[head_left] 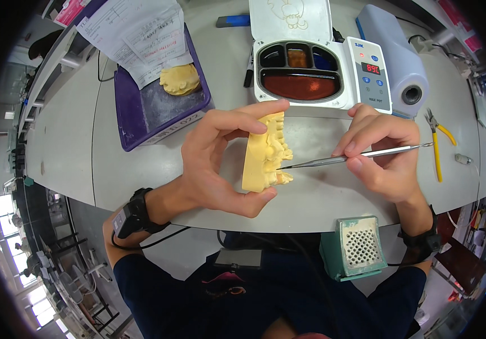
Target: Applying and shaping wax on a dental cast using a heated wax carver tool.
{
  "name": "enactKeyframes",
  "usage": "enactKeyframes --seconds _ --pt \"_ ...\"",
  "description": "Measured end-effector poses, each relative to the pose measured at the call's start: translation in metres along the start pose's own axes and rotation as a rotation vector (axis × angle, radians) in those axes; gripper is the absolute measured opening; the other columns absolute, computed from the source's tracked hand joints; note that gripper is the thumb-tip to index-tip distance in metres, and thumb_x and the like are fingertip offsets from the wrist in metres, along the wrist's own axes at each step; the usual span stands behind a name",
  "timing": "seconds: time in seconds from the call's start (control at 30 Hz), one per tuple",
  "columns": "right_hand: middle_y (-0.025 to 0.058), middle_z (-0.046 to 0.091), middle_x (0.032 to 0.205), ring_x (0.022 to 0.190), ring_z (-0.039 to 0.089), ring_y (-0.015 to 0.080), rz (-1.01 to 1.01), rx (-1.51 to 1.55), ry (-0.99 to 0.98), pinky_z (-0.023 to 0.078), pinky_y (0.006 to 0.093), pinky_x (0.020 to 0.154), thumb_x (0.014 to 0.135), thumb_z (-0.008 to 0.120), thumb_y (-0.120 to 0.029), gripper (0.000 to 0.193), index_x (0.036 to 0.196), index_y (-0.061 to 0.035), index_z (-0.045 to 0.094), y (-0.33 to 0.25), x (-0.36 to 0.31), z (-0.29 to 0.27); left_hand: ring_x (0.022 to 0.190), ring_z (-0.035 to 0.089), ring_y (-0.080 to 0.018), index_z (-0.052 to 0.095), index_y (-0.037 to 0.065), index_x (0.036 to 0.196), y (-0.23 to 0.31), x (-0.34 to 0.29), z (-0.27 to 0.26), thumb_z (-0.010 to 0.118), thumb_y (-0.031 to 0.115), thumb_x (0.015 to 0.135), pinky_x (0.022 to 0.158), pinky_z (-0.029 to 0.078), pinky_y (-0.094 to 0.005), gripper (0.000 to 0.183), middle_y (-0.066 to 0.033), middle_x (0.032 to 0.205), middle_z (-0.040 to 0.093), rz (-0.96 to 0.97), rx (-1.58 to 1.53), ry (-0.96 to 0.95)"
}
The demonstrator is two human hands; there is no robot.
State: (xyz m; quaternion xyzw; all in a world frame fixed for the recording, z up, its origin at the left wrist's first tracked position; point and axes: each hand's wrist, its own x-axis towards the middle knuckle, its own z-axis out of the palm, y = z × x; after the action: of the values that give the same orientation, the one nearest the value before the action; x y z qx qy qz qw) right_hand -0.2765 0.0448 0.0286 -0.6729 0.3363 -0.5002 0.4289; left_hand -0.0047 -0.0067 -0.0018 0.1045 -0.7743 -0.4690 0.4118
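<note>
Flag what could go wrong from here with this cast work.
1. The left hand grips the dental cast between fingers and thumb at its two ends; a slip could drop it and chip the teeth.
2. The right hand holds the double-ended dental instrument with its thin tip at those teeth; a jerk might gouge them.
3. The wax pot stands open just beyond the right hand; its display is lit, so contact might burn.

With our left fingers (234, 121) we grip a yellow dental model (260, 155), teeth facing right; our right fingers (376, 135) hold a slender metal instrument (322, 161), its dark tip at the teeth, contact indistinct. Beyond, on the desk (316, 206): a purple tray (125, 110), left; a white compartmented pot (340, 106), lid raised; yellow-handled pliers (437, 155), right
</note>
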Motion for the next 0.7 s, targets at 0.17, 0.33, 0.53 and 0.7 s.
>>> enactKeyframes --seconds 0.17,0.33,0.53,0.7 --pt "0.0049 0.073 0.079 0.072 0.056 0.0105 -0.019 -0.046 -0.021 0.038 0.031 0.083 0.067 0.073 0.0 0.015 0.08 -0.0059 0.07 0.0008 0.0003 0.0002 0.113 0.061 -0.028 0.037 0.0 0.119 0.0005 0.0 -0.0009 0.078 0.011 0.068 0.097 0.051 -0.0373 0.066 -0.0404 0.134 0.045 0.01 -0.002 -0.005" --pt "0.0033 0.073 0.079 0.069 0.056 0.009 -0.007 -0.055 -0.044 0.038 0.0317 0.085 0.067 0.073 -0.001 0.012 0.077 -0.0072 0.071 -0.0012 0.0011 0.0009 0.112 0.061 -0.0279 0.036 0.0 0.12 0.0013 0.0002 0.0 0.079 0.011 0.067 0.095 0.051 -0.0366 0.069 -0.0399 0.134 0.046 0.005 0.007 -0.005" --pt "0.0037 0.073 0.078 0.068 0.058 0.0083 -0.012 -0.055 -0.042 0.038 0.0319 0.085 0.067 0.073 0.0 0.012 0.076 -0.007 0.071 -0.0011 0.0013 0.0003 0.112 0.061 -0.0272 0.035 0.0 0.121 0.0013 0.0003 0.0006 0.08 0.012 0.067 0.095 0.051 -0.0362 0.072 -0.0396 0.134 0.046 0.0 -0.002 -0.005" --pt "0.0038 0.073 0.078 0.068 0.059 0.0084 -0.013 -0.043 -0.055 0.038 0.0319 0.086 0.066 0.073 0.0 0.013 0.076 -0.0072 0.071 -0.0033 0.003 -0.0003 0.111 0.061 -0.027 0.033 0.0 0.122 0.0024 0.0006 0.0008 0.081 0.012 0.066 0.095 0.052 -0.036 0.073 -0.0394 0.134 0.046 -0.003 0.01 -0.007"
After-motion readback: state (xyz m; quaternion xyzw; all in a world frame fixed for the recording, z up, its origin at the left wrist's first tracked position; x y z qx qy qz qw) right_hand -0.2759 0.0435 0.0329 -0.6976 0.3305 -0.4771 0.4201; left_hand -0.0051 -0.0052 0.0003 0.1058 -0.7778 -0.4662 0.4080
